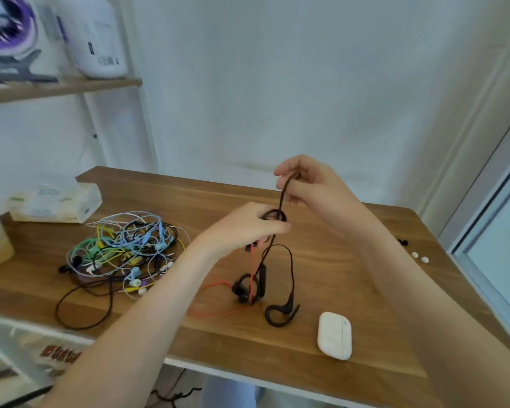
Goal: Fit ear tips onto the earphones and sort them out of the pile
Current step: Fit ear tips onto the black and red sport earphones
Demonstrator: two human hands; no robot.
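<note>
Sorting step, black earphones being separated from a red set. The left hand [248, 228] has its fingers curled round a loop of the black cable [281, 200], while the right hand [309, 187] pinches the same cable higher up and farther back, holding it taut between the two. Below the hands the cable hangs to the table [365, 290], where one ear hook [280, 315] rests on the wood and the second earpiece [243, 290] lies just to its left, crossed by the red cable [252, 275]. Whether the red cable is also caught in the left hand cannot be told. The pile [121, 251] of coloured earphones lies well apart at the left. Loose white ear tips [418, 257] and black ear tips [403, 242] sit near the far right edge, and a white case [334, 335] lies near the front. Judged stage: untangling, with tip fitting not yet begun on this pair. The next move likely calls for working the black loop free of the red cable without tightening it, then setting the pair down within reach of the tips.
</note>
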